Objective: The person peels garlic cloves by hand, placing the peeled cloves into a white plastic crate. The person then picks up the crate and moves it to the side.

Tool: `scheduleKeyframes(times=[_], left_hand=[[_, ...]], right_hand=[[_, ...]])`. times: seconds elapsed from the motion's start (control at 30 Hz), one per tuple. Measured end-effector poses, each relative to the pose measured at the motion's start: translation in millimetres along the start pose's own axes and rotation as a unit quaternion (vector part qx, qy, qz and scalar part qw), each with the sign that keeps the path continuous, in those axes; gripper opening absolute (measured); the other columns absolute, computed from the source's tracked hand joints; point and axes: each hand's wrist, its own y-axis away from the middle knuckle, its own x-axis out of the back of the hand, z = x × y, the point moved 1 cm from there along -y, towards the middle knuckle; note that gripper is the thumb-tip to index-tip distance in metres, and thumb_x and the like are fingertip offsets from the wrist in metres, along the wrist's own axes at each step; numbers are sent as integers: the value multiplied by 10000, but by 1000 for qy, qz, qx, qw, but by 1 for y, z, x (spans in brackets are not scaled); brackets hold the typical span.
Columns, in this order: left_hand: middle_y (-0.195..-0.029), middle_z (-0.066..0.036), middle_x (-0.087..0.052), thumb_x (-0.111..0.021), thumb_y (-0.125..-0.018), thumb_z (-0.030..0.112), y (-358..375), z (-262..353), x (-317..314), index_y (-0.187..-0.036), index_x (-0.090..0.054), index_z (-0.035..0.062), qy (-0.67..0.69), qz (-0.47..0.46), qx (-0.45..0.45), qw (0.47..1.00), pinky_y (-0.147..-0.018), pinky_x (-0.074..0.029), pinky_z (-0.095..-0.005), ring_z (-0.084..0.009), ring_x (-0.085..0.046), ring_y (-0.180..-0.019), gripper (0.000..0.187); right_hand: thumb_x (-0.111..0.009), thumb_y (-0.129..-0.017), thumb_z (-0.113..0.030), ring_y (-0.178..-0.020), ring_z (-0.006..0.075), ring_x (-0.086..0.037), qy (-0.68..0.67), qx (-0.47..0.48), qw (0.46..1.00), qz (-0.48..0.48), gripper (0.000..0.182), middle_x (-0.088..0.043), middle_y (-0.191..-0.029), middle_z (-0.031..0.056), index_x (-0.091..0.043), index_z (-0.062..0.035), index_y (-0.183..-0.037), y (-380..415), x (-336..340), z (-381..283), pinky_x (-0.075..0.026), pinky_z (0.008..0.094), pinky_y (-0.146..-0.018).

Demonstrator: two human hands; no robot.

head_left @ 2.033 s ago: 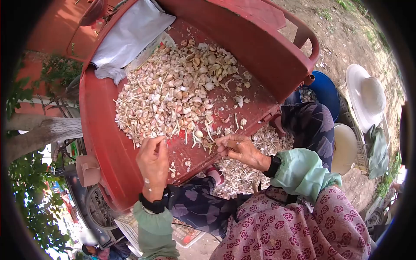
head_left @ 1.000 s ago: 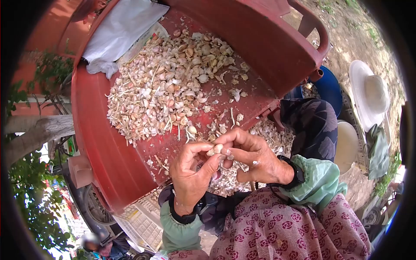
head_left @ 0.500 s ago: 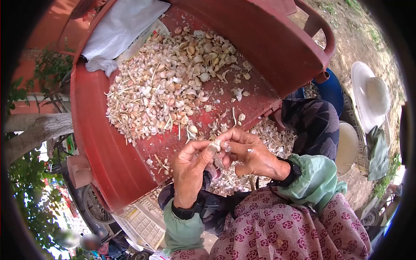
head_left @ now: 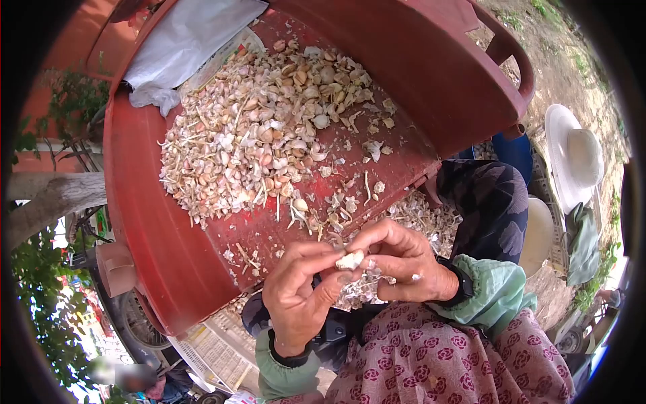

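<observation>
Before a curved red cart bed (head_left: 192, 273), left hand (head_left: 294, 293) and right hand (head_left: 410, 267) pinch a small whitish garlic piece (head_left: 349, 260) at lower centre, apparently mid-peeling, the next tug needing care.

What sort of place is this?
Looks like an outdoor yard, perhaps a farmyard: sunlit bare dirt to one side, a tree trunk on the other, and garlic heaped in a large red tray. Whether it's a home or a business, I can't tell.
</observation>
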Motion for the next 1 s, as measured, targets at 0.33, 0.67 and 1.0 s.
scheduleKeyframes(times=[0.33,0.67,1.0], left_hand=[[-833,-102,-526,-644,-793,31,25,65,4,-862,-591,5,25,-12,-216,976,-621,-457,-263,-183,-525,-702,91],[-858,-79,-538,-631,-818,54,18,63,4,-922,-580,43,-83,20,-215,973,-648,-448,-248,-165,-548,-748,117],[-928,-127,-607,-591,-793,-39,-29,-85,30,-1003,-623,20,-313,63,-34,947,-708,-481,-322,-274,-608,-822,221]], right_hand=[[-617,-826,-3,-742,245,-600,-23,231,963,-135,148,-591,-879,155,-573,37,-961,-14,-34,-61,-493,326,-620],[-597,-871,-79,-673,152,-579,-13,308,950,-39,63,-594,-813,47,-572,-23,-884,-10,-62,-55,-466,228,-541],[-396,-954,-143,-873,168,-555,-348,-144,920,103,266,-538,-1005,96,-472,29,-1142,-21,22,68,-485,270,-705]])
